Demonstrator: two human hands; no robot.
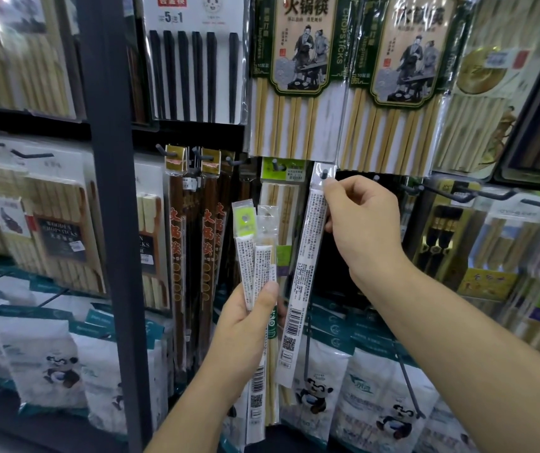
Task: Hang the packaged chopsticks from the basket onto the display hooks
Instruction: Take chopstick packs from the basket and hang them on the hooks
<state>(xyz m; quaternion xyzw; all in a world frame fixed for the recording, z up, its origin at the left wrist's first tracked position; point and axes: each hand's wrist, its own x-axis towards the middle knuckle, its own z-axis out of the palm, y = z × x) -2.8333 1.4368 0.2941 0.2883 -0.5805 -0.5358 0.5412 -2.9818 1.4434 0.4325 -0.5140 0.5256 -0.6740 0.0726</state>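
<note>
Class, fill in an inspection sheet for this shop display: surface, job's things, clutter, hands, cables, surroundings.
Surface: display rack with hooks; no tabletop seen.
Job's things: one chopstick packet, its top at a hook; spare packets; basket not in view.
Clutter: nothing seen.
Hands: right hand pinches the chopstick packet near its top; left hand grips the spare packets.
Cables: nothing seen.
Surroundings: hot-pot chopstick packs above, panda-printed bags below.

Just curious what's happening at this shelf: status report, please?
Right hand pinches long pack near its top, hole at hook tip. Left hand grips spare packs. Bigger packs hang close above the hook.
</note>
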